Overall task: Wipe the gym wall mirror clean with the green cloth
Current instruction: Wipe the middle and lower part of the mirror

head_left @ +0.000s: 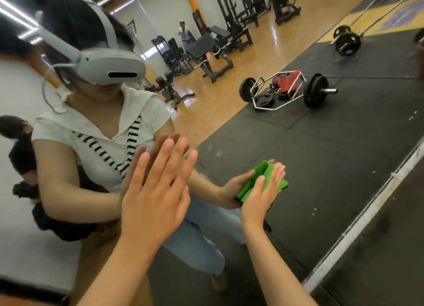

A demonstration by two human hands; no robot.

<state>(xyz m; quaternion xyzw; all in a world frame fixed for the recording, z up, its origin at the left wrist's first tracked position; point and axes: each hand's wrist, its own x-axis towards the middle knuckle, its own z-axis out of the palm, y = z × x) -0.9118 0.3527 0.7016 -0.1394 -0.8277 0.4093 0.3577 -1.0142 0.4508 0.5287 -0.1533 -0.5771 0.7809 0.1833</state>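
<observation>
While the open left hand (156,191) lies flat on the large glass wall mirror (344,145), the flat-fingered right hand (261,191) presses the folded green cloth (254,179) near its bottom edge.

Left hand (156,191) lies flat on the mirror (332,168); to its right, right hand (261,195) presses the cloth (254,179) against it.

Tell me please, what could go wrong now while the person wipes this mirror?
1. The bare left hand lies flat on the mirror, so it may leave fresh prints on the glass.
2. The right hand presses the green cloth with an open palm only; the folded cloth could slip down.
3. White specks near the mirror's lower frame lie outside the cloth's spot and may be missed.
</observation>
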